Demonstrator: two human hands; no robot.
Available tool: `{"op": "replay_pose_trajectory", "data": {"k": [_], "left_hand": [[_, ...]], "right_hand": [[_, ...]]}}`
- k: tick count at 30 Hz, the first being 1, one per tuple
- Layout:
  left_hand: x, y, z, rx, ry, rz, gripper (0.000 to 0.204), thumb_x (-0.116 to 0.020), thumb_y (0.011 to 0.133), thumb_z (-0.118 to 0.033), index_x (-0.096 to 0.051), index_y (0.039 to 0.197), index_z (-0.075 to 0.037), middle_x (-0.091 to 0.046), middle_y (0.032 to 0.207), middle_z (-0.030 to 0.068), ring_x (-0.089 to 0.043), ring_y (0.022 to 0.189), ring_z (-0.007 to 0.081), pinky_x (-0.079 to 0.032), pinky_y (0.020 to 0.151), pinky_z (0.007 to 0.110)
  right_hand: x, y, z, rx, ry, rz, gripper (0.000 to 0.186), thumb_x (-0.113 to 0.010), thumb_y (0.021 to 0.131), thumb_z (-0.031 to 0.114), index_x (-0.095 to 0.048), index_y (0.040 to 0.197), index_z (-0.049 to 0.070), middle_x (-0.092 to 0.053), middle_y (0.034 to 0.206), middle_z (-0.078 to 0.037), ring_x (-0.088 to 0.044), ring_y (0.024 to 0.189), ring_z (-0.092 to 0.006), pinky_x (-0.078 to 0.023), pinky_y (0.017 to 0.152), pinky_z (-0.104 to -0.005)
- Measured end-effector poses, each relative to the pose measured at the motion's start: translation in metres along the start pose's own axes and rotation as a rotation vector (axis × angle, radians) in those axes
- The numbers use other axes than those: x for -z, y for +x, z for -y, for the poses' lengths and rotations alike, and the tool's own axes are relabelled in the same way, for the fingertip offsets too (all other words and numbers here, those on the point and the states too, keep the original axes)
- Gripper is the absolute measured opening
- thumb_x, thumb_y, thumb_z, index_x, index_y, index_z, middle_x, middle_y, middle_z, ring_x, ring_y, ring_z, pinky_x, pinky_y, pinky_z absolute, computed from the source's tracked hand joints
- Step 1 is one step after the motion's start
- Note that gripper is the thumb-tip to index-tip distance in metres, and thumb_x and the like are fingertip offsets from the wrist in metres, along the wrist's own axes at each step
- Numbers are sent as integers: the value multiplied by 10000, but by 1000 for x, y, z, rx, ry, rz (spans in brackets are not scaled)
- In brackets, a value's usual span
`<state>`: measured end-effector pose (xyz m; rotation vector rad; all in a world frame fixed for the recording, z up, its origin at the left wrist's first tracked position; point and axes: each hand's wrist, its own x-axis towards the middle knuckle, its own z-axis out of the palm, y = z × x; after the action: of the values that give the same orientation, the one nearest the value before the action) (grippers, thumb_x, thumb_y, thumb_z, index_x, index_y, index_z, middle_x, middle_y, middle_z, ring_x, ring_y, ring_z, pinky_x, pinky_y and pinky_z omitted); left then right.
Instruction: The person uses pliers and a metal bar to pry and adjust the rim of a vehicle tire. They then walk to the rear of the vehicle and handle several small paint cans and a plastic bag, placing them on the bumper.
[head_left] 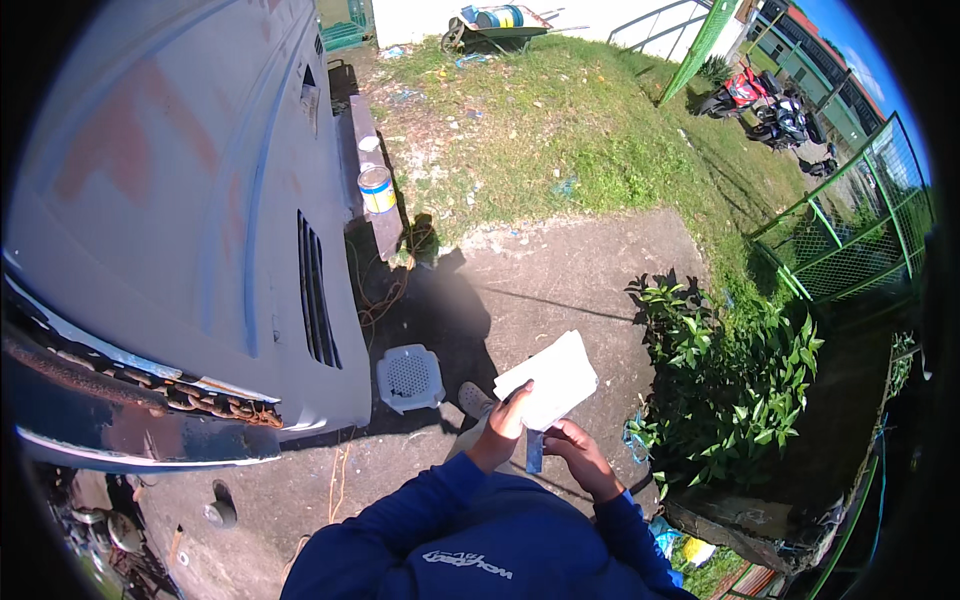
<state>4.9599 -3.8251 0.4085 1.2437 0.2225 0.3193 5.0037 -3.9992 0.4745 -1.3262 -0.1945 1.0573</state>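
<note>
My left hand [508, 425] is closed on the near left edge of a flat white sheet or board [555, 380], bright in the sun. Close beside it, my right hand [580, 455] pinches a small flat blue-grey piece [534, 455] just below the sheet's near corner. Its exact kind is not clear; it could be a thin blade or a strip. Both hands are in front of my body, in blue sleeves. To the left stands a large vehicle body [200, 200] with grey, patchy paint and a dark slotted vent [316, 290].
A white plastic stool [410, 378] stands by the vehicle. Beyond it, a can [377, 190] sits on a narrow bench [384, 232], with orange cords [385, 300] on the ground. A leafy bush [740, 380] grows at right, near a green mesh gate [850, 235]. A wheelbarrow [500, 32] stands far back.
</note>
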Motion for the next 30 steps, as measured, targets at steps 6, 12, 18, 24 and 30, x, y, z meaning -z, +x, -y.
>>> {"op": "replay_pose_trajectory", "data": {"k": [6, 12, 18, 24, 30], "left_hand": [[12, 142, -64, 393, -176, -221, 362, -571, 999, -288, -649, 1186, 12, -701, 1020, 82, -644, 962, 151, -509, 847, 321], [94, 220, -72, 359, 233, -333, 413, -600, 968, -326, -665, 1127, 50, -723, 991, 156, -681, 925, 218, -517, 827, 353], [192, 211, 31, 636, 768, -734, 510, -583, 921, -427, -685, 1029, 60, -681, 995, 311, -657, 977, 468, -522, 830, 485], [189, 131, 185, 850, 518, -1347, 549, -553, 935, -468, -699, 966, 60, -683, 932, 308, -683, 954, 420, -522, 835, 486], [90, 131, 300, 903, 240, -1436, 480, -527, 934, -470, -708, 994, -28, -698, 911, 237, -697, 911, 370, -517, 772, 450]], "right_hand": [[60, 126, 86, -130, -259, 75, 345, -615, 936, 67, -570, 1270, -8, -659, 1201, -101, -637, 1055, -168, -511, 929, -298], [161, 235, 93, -86, -572, -197, 501, -721, 891, 163, -529, 1312, -29, -637, 1236, -140, -657, 1058, -212, -537, 888, -331], [234, 422, 118, 11, -958, -1, 634, -779, 855, 234, -498, 1345, -55, -580, 1279, -199, -664, 1059, -270, -548, 895, -372], [125, 644, 204, 328, -1282, 536, 687, -784, 859, 327, -480, 1351, -44, -541, 1297, -234, -623, 1121, -366, -528, 919, -418], [-62, 788, 212, 684, -1447, 818, 786, -751, 813, 309, -413, 1402, -87, -509, 1339, -309, -505, 1270, -424, -417, 1080, -438]]}}
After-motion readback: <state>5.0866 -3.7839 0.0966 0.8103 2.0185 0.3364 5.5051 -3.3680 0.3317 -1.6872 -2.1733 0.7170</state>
